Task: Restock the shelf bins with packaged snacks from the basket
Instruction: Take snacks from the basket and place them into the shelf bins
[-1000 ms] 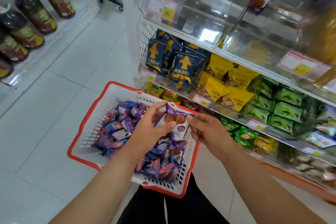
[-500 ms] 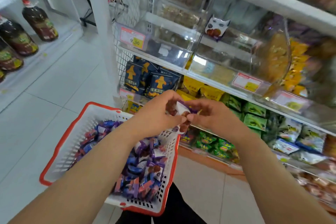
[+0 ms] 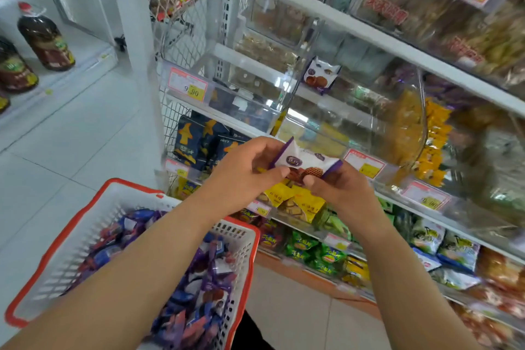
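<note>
Both hands on one snack packet, centre of frame, in front of the shelf.

Left hand pinches the left end of the packet between thumb and curled fingers; right hand pinches its right end — the packet is held level, clear of everything else. Lower left: white basket with a red rim, under the left forearm, heaped with purple packets. Above the hands, centre — clear bins on the shelf, one matching packet upright at a bin's edge. Price tag at centre left. Bottles stand at upper left.
</note>
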### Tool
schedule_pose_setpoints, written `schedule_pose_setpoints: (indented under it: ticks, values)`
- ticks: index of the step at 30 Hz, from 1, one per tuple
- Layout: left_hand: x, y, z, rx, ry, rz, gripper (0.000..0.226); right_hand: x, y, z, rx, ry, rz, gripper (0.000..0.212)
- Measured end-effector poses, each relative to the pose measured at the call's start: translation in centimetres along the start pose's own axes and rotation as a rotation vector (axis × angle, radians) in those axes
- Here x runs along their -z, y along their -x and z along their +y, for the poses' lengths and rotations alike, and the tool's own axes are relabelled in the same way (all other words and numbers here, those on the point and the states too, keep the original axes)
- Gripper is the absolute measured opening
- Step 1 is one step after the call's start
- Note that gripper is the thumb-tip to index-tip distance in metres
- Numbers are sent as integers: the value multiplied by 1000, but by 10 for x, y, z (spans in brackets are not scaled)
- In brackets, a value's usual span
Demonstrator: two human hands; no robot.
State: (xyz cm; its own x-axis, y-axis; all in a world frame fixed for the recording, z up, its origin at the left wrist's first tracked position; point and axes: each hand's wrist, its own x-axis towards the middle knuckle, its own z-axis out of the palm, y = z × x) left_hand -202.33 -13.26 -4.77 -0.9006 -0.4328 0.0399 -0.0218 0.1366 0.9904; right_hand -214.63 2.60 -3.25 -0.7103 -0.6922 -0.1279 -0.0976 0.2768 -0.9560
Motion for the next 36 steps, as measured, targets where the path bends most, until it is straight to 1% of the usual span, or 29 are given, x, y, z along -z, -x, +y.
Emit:
schedule_pose_setpoints:
  ticks: [3, 4, 7, 8, 11, 13, 15, 19, 22, 25, 26, 30, 32, 36]
  values:
    - [-5, -14, 4, -59, -42, 60, 26, 8, -12, -11, 75, 145, 61, 25]
    - [-6, -18, 4, -95, -91, 89, 28, 12, -17, -15, 85, 176, 92, 24]
    - [-7, -35, 0, -246, -346, 175, 40, 29, -38, -25, 101, 210, 200, 16]
    - [-7, -41, -4, -268, -420, 189, 44, 36, -47, -28, 83, 209, 230, 14]
    - [-7, -58, -17, -273, -603, 185, 58, 55, -89, -27, 36, 216, 291, 20]
    - [-9, -64, -24, -223, -713, 153, 67, 64, -124, -22, 2, 247, 319, 24]
    - [-12, -66, -29, -179, -772, 152, 71, 70, -159, -14, -48, 270, 329, 23]
    - [-12, -68, -34, -177, -751, 170, 70, 73, -208, 0, -106, 366, 293, 32]
    - [-8, -69, -34, -172, -759, 159, 71, 73, -232, 10, -127, 346, 250, 40]
    - [-8, -69, -33, -145, -725, 166, 72, 72, -247, 20, -125, 320, 244, 27]
    - [-9, -68, -33, -136, -713, 171, 72, 70, -249, 21, -127, 304, 238, 25]
    - [-11, -68, -33, -135, -700, 175, 73, 66, -254, 25, -133, 297, 216, 26]
    - [-11, -69, -34, -139, -695, 171, 73, 65, -257, 28, -122, 307, 216, 23]
    - [-10, -70, -36, -131, -658, 169, 75, 60, -261, 33, -100, 308, 247, 21]
